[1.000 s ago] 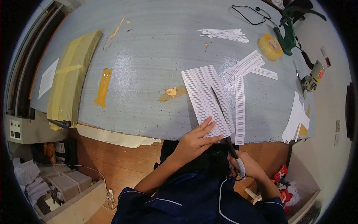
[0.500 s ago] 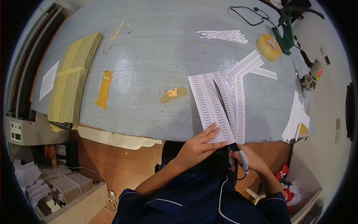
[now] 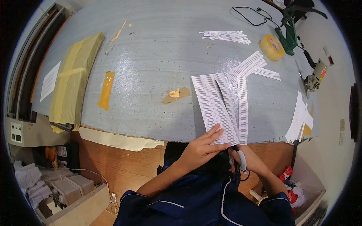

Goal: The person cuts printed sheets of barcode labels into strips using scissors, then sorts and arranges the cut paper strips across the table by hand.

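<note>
A white sheet printed with rows of short dark bars (image 3: 210, 101) lies at the table's near edge, a long slit running down near its right side. My left hand (image 3: 201, 148) rests palm down on its lower end, fingers stretched out. My right hand (image 3: 247, 158) grips scissors by their handles, one wrapped in pale material (image 3: 243, 161), just below the sheet's lower right corner. A dark, narrow blade shows in the slit; the rest of the scissors is mostly hidden. Printed strips (image 3: 243, 109) lie right beside the sheet, one upright and others angled across its top.
A pile of cut strips (image 3: 225, 36) lies farther back, near a yellow tape roll (image 3: 272, 48) and a green hand press (image 3: 289, 35). White paper pieces (image 3: 299, 120) sit at the right edge. A long tape-wrapped package (image 3: 73, 79) occupies the left side of the blue-grey table (image 3: 151, 56).
The gap in the slit has narrowed as the scissor blades came closer together. My right hand and the handles have shifted slightly left. My left hand stays almost in place.
</note>
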Action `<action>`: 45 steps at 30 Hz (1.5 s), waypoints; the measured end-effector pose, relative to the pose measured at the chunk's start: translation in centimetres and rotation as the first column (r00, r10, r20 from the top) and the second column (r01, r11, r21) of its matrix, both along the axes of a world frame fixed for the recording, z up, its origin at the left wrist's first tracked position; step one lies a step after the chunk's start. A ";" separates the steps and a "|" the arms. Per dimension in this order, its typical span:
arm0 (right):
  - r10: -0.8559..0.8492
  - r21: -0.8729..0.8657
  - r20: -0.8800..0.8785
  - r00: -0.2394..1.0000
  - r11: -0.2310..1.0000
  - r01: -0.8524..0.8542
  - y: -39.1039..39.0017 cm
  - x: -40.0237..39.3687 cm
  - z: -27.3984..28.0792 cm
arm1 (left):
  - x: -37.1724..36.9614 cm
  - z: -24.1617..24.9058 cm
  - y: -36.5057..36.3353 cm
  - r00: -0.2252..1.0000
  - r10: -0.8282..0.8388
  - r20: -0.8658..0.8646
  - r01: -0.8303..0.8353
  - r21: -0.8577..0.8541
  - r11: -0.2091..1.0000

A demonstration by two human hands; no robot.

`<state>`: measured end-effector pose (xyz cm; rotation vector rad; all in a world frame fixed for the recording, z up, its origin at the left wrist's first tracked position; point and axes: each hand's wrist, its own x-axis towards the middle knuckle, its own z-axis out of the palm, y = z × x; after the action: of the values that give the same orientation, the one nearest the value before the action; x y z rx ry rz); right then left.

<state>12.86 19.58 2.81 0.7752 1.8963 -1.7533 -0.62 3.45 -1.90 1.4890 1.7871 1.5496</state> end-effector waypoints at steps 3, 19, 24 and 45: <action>0.039 0.023 0.036 0.999 0.999 -0.040 -0.1 -0.1 0.0 | 0.0 0.0 -0.1 1.000 0.006 0.004 -0.006 0.002 1.000; -0.021 -0.142 -0.021 1.000 0.990 0.018 2.4 0.2 -0.9 | 0.4 1.8 -0.1 0.997 -0.042 -0.069 0.037 -0.075 0.996; -0.028 -0.138 0.059 0.998 0.990 0.036 2.3 0.0 -0.2 | -4.3 0.4 1.9 0.942 0.331 0.062 -0.329 -0.035 0.944; -0.090 -0.262 0.045 0.995 0.960 0.098 2.3 0.5 0.0 | -11.6 0.7 6.2 0.740 0.271 0.616 -0.051 -0.351 0.935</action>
<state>13.34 21.84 2.77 0.7981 1.5832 -1.9870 -12.25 9.65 -1.22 0.5252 1.6358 1.5114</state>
